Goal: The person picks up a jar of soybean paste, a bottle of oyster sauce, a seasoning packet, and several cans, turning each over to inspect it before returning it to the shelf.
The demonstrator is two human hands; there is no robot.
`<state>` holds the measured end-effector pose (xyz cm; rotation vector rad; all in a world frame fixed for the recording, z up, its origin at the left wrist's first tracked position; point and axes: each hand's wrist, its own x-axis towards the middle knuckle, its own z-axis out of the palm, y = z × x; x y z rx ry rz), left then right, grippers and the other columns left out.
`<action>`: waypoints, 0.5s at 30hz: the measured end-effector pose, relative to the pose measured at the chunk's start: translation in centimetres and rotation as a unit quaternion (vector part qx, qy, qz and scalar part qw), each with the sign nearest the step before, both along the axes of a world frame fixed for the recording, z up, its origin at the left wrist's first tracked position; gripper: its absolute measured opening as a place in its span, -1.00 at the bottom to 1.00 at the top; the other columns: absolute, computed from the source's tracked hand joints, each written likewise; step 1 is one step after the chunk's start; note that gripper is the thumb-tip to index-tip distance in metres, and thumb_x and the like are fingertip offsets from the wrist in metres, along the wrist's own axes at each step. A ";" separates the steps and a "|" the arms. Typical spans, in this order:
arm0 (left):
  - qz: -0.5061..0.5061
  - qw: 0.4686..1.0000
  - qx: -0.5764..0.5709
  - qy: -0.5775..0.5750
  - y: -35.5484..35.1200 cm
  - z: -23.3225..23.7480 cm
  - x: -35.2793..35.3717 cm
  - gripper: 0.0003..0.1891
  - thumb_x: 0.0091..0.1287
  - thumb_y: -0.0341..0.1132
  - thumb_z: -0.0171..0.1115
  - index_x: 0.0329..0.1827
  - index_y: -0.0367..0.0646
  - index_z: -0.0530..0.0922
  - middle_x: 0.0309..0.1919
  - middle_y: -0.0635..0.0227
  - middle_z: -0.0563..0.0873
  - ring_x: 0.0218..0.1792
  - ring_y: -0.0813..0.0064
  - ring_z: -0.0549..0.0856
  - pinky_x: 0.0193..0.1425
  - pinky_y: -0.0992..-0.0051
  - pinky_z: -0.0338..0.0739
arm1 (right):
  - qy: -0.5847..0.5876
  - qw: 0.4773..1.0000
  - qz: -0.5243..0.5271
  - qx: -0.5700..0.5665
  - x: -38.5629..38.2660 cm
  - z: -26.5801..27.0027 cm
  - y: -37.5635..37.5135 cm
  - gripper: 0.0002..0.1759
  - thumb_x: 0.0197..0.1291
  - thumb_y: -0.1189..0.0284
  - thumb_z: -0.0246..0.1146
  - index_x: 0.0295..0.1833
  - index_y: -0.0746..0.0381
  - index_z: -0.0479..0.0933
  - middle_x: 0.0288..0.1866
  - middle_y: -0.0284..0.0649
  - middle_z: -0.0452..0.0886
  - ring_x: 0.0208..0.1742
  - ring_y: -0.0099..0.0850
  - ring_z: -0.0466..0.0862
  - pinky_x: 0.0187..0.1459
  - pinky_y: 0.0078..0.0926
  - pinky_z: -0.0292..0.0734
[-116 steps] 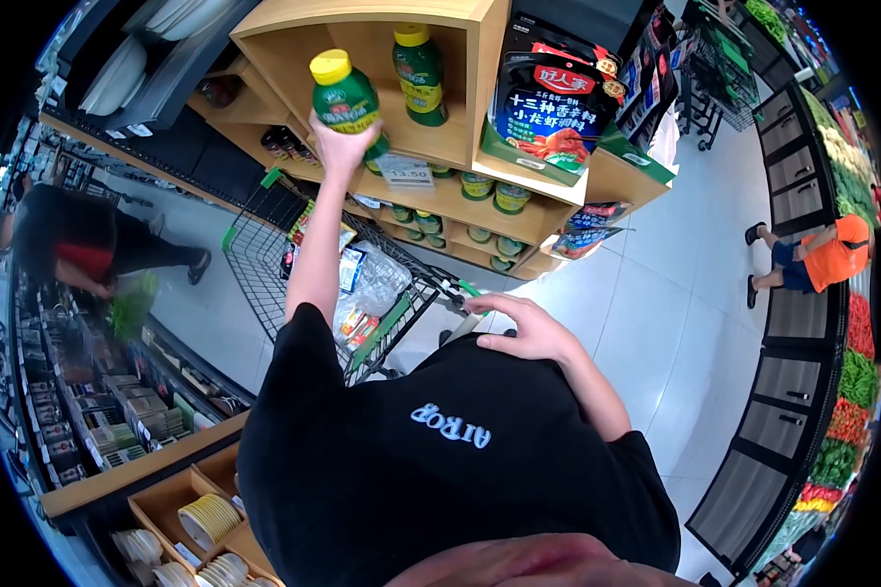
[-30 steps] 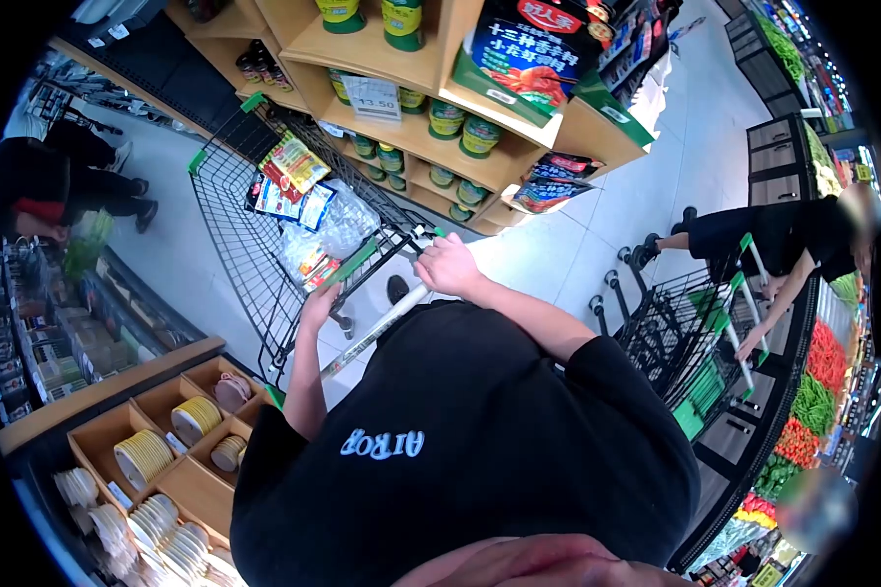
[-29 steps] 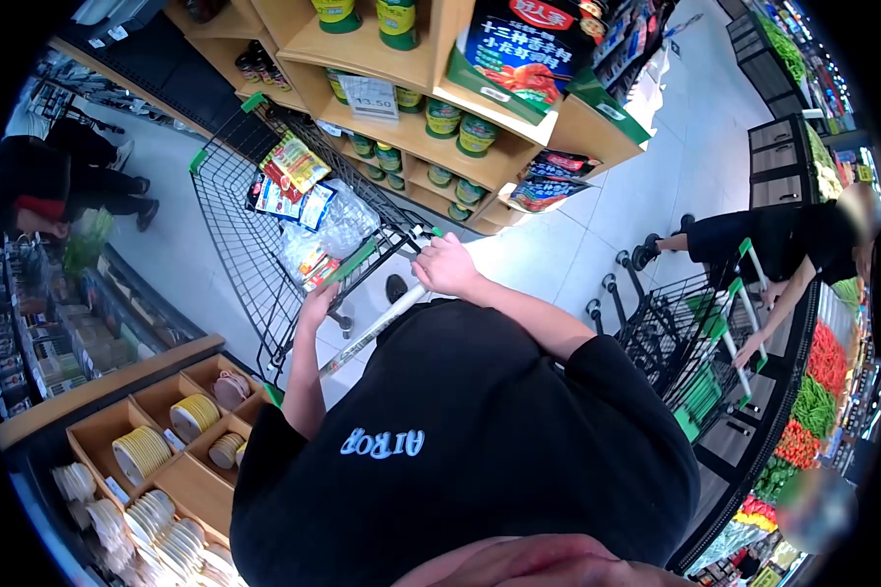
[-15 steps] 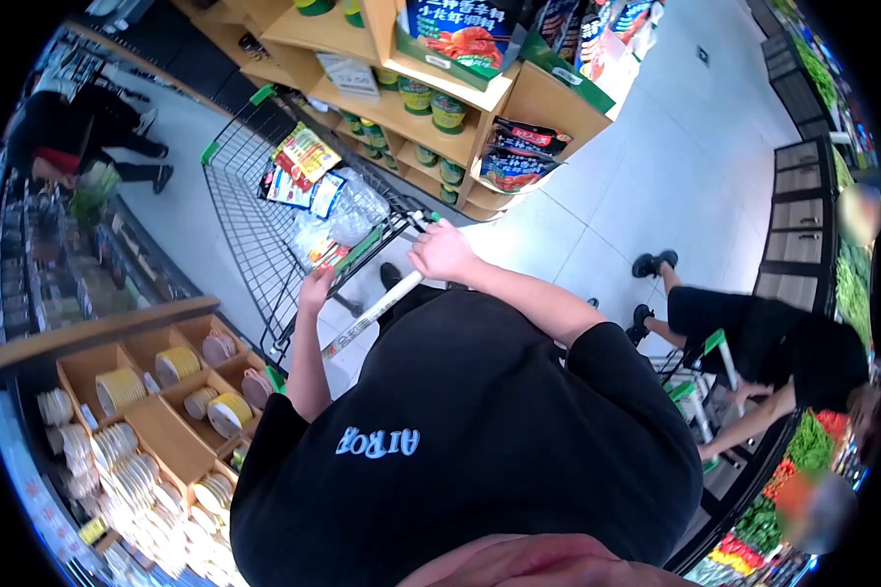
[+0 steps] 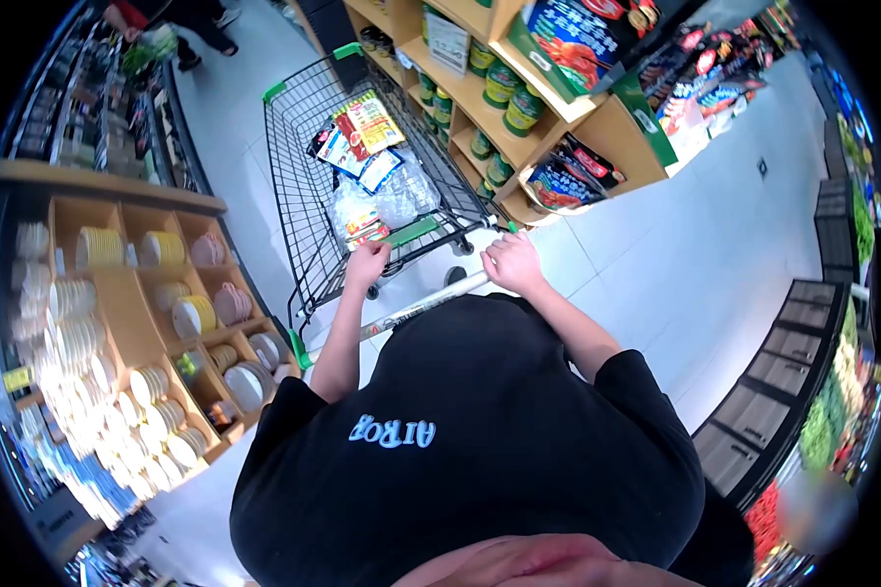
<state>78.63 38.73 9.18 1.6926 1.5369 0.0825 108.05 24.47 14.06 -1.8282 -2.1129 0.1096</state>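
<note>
My right hand [image 5: 512, 262] is wrapped round the white handle bar [image 5: 440, 295] of a shopping cart. My left hand [image 5: 369, 262] is past the bar, at the near edge of the wire basket [image 5: 289, 176], with its fingers drawn together beside a small red and yellow packet [image 5: 366, 231]. What those fingers hold, if anything, is hidden. Inside the basket lie clear plastic bags [image 5: 406, 196], a yellow and red packet [image 5: 370, 122] and blue and white packets [image 5: 377, 171].
Wooden shelves [image 5: 553, 127] with green jars and seasoning packets stand ahead on the right. On the left is a compartmented rack [image 5: 117, 293] of bowls and plates. Dark cabinets [image 5: 754, 416] with vegetables line the right. A person [image 5: 191, 20] stands at the upper left.
The cart and shelves have shifted right in view, and the rack has moved up. The person with another cart on the right has left view. My left hand has moved right with the cart.
</note>
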 end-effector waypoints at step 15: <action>0.055 0.996 0.056 0.043 -12.8 -4.4 5.0 -0.55 0.28 0.07 0.15 -0.06 -0.15 0.67 -0.26 0.06 0.76 -0.14 0.04 0.73 0.01 0.18 0.59 | 0.027 0.998 0.055 0.025 5.7 -6.8 -10.3 -0.77 0.11 0.37 0.23 -0.58 0.15 0.53 -0.55 -0.33 0.58 -0.39 -0.32 0.54 -0.19 -0.32 0.34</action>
